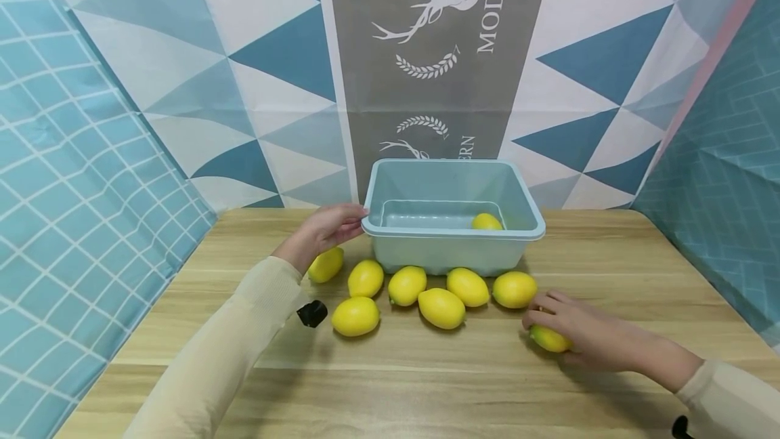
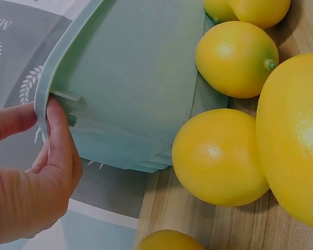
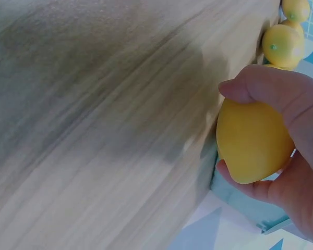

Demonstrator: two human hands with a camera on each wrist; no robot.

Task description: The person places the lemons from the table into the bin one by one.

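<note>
A light blue plastic bin (image 1: 451, 249) stands at the back of the wooden table, with one lemon (image 1: 486, 221) inside. My left hand (image 1: 334, 223) pinches the bin's left rim; the left wrist view shows the thumb outside one face of the rim (image 2: 41, 94) and fingers behind it. At the right, my right hand (image 1: 585, 334) grips a lemon (image 1: 550, 339) low at the table, thumb and fingers around it in the right wrist view. Several more lemons lie in front of the bin, among them one (image 1: 514, 289) close to my right hand and one (image 1: 326, 264) beneath my left wrist.
Lemons in the front row include one at the left (image 1: 355, 316) and one in the middle (image 1: 441, 308). A patterned cloth (image 1: 274, 73) hangs right behind the bin. Tiled-pattern sheets (image 1: 73, 154) flank the wooden table (image 1: 390, 391).
</note>
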